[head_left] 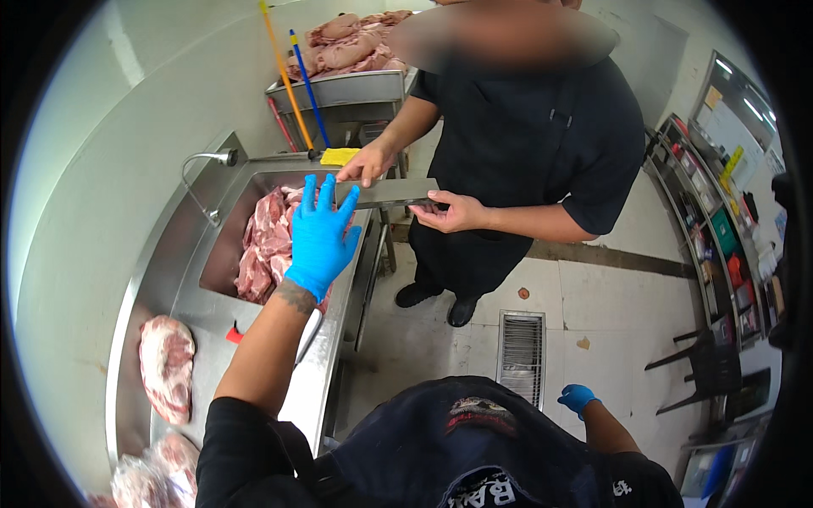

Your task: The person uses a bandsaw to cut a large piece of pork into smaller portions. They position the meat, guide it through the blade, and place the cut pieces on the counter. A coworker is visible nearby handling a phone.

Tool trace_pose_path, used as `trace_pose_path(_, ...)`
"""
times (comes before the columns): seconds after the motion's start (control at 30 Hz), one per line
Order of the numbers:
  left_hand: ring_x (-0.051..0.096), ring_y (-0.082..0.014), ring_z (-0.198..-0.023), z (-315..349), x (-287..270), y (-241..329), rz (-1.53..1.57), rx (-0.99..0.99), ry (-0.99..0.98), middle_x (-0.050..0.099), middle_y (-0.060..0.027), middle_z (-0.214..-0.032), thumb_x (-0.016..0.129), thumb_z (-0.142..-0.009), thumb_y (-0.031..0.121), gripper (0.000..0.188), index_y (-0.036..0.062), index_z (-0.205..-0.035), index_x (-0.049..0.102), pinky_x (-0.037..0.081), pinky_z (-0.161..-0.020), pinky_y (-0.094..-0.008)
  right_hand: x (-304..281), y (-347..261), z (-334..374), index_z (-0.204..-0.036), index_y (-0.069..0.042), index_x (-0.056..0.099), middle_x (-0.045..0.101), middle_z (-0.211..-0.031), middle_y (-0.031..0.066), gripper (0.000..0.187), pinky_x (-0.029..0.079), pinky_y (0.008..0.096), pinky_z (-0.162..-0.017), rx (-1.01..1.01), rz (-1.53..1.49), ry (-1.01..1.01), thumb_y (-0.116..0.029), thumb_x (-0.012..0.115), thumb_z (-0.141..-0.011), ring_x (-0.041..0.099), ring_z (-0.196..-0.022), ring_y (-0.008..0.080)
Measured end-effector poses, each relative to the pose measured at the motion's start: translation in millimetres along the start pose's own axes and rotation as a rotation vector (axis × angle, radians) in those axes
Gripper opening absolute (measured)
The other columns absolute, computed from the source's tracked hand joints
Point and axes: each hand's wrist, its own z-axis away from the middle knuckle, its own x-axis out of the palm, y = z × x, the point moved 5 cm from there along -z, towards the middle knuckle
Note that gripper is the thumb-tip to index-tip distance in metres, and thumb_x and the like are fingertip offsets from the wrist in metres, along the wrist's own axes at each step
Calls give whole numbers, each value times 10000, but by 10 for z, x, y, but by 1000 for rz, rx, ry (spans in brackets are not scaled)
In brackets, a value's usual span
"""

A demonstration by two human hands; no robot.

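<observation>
Slab (381, 193), grey and flat, held in co-worker's hands (457, 212) beside sink (222, 271), seemingly not yet taken; left hand (320, 241) spread open, overlapping its end, contact unclear; right hand (577, 398) low, grip impossible to tell.

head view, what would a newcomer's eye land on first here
Probably the blue-gloved left hand, raised with fingers spread, left of centre. By its fingertips, a co-worker in black holds a flat grey slab; whether the glove touches it is unclear. Next might come the raw meat in the sink at left and the meat pile at the top.
</observation>
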Motion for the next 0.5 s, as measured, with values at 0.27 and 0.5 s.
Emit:
trace_pose_path(0.27, 247, -509, -1526, -238, 586, 102, 49, 8, -105, 398, -214, -1598, 795, -815, 325, 562, 165, -1343, 687, 317, -1151, -627, 201, -185, -93, -1239, -72, 729, 721, -1277, 161, 541, 530, 432, -1031, 62, -140, -12, -458, 752, -861, 671, -1201, 348)
trace_pose_path(0.5, 294, -535, -1494, -65, 524, -102, -33, -126, -94, 440, -248, -1560, 800, -814, 297, 535, 210, -1334, 707, 355, -1151, -596, -623, -26, -871, -1249, -78, 724, 698, -1307, 179, 535, 529, 463, -1025, -4, -23, -4, -481, 677, -901, 660, -1198, 373)
